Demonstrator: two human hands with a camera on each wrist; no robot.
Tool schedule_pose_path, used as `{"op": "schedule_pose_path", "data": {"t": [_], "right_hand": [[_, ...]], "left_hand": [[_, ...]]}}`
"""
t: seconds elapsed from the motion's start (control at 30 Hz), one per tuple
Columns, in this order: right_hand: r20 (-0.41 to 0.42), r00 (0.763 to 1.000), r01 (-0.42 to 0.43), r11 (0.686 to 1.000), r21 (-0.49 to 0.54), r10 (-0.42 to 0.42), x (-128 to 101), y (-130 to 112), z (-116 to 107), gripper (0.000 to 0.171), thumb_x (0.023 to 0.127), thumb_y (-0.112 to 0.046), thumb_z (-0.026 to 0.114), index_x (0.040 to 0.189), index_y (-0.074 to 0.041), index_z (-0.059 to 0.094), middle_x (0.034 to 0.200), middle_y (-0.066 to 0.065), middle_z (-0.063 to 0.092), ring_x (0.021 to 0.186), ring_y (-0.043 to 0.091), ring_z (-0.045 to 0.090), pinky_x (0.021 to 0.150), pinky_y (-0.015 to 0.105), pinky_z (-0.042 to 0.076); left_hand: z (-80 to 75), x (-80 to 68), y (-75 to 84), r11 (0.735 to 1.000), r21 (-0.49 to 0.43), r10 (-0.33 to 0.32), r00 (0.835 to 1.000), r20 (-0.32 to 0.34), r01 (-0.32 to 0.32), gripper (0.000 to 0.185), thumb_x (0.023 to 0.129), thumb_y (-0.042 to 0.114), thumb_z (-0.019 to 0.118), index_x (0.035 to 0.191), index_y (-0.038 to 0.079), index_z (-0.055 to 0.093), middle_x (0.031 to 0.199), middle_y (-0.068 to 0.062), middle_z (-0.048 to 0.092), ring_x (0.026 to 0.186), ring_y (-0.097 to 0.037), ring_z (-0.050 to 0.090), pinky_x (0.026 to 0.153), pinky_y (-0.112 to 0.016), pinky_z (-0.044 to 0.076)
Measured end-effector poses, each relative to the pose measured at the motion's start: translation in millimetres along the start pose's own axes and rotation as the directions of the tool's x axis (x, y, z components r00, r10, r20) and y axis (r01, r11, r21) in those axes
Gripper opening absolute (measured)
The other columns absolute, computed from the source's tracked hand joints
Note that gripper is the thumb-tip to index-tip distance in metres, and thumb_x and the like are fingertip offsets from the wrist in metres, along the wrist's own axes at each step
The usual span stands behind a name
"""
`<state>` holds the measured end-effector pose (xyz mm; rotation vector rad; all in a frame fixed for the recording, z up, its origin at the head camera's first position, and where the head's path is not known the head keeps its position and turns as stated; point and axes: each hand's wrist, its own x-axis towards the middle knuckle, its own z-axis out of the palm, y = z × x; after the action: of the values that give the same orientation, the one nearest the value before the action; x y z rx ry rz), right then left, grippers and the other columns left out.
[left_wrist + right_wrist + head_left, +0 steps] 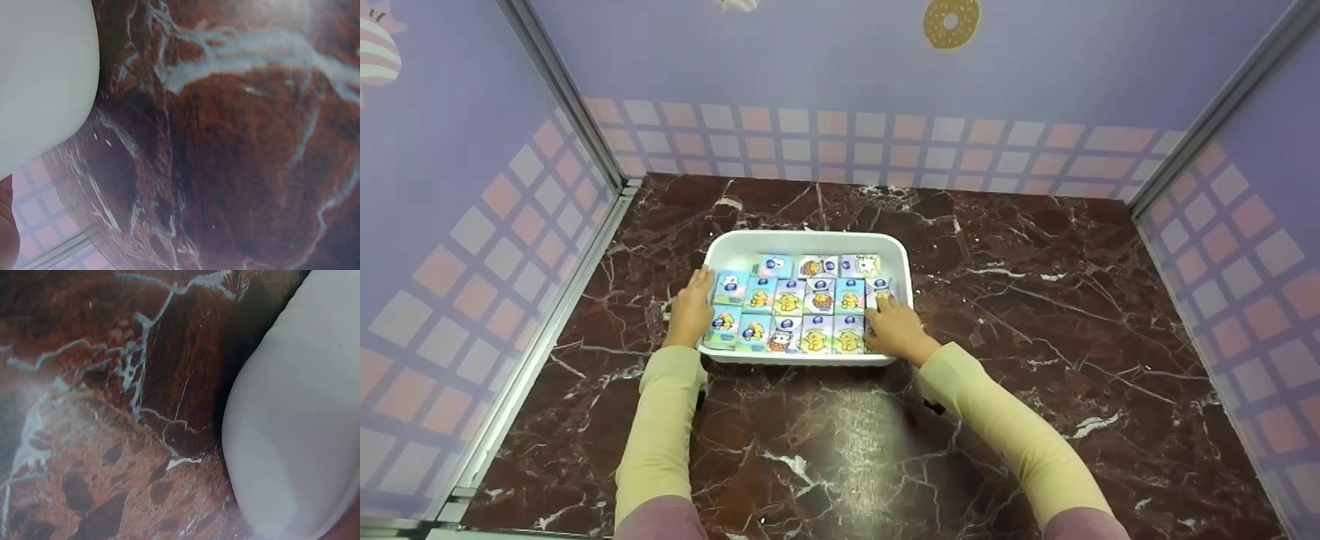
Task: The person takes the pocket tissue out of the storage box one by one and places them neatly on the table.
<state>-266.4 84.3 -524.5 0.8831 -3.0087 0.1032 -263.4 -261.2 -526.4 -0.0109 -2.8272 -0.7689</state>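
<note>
A white plastic tub (802,358) stands on the marble table in the head view, filled with rows of small rectangular packs (818,296) printed with cartoon animals in blue, yellow and lilac. My left hand (691,309) lies along the tub's left side, fingers stretched forward at the rim. Over the right front part of the rim reaches my right hand (898,328), its fingertips on the packs at the right end of the rows. That hand covers part of those packs. Both wrist views look mostly at the tub's outer wall (298,422).
Dark red veined marble (1035,315) surrounds the tub. Lilac panels with a checked border (840,142) enclose the table at the back and on both sides, joined by metal posts (562,82).
</note>
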Motion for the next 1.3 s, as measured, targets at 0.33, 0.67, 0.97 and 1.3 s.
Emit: {"op": "schedule_pose_path", "data": {"t": [0.33, 0.67, 0.97, 1.3], "right_hand": [[-0.003, 0.999, -0.044, 0.999, -0.006, 0.044, -0.5, -2.5, -0.3, 0.038, 0.079, -0.037, 0.056, 0.096, -0.003, 0.059, 0.106, 0.019, 0.053, 0.097, 0.033, 0.051, 0.080, 0.045, 0.044], [-0.017, 0.999, -0.046, 0.999, -0.010, 0.046, 1.8, -3.1, 2.5, 0.036, 0.081, -0.039, 0.053, 0.091, -0.005, 0.057, 0.101, 0.018, 0.054, 0.095, 0.033, 0.051, 0.081, 0.044, 0.043], [-0.102, 0.992, -0.069, 0.996, 0.050, 0.074, 1.1, -3.3, 4.8, 0.030, 0.080, -0.033, 0.055, 0.083, -0.003, 0.059, 0.090, 0.016, 0.056, 0.085, 0.030, 0.048, 0.075, 0.042, 0.041], [0.059, 0.996, -0.080, 0.970, 0.231, 0.068, 4.3, 2.0, -16.9, 0.028, 0.074, -0.014, 0.055, 0.097, -0.003, 0.066, 0.090, 0.015, 0.055, 0.083, 0.028, 0.049, 0.074, 0.042, 0.043]], "left_hand": [[-0.6, 0.7, 2.1, 0.999, -0.011, -0.033, 0.999, 0.036, 0.033, 0.058, 0.075, -0.015, 0.041, 0.132, -0.003, 0.038, 0.140, -0.018, 0.031, 0.130, -0.034, 0.027, 0.102, -0.054, 0.025], [-2.2, -0.2, 1.4, 1.000, -0.010, -0.010, 0.999, 0.031, 0.011, 0.058, 0.074, -0.016, 0.041, 0.131, -0.005, 0.038, 0.139, -0.020, 0.031, 0.129, -0.036, 0.028, 0.103, -0.050, 0.027], [-1.6, -0.4, 1.2, 1.000, -0.022, -0.005, 1.000, 0.014, 0.005, 0.058, 0.073, -0.016, 0.040, 0.130, -0.005, 0.039, 0.138, -0.020, 0.033, 0.128, -0.036, 0.029, 0.102, -0.050, 0.027], [-1.7, -0.9, 1.2, 1.000, -0.008, -0.016, 1.000, 0.023, 0.016, 0.059, 0.072, -0.015, 0.041, 0.131, -0.004, 0.039, 0.139, -0.019, 0.032, 0.129, -0.035, 0.028, 0.101, -0.054, 0.027]]}}
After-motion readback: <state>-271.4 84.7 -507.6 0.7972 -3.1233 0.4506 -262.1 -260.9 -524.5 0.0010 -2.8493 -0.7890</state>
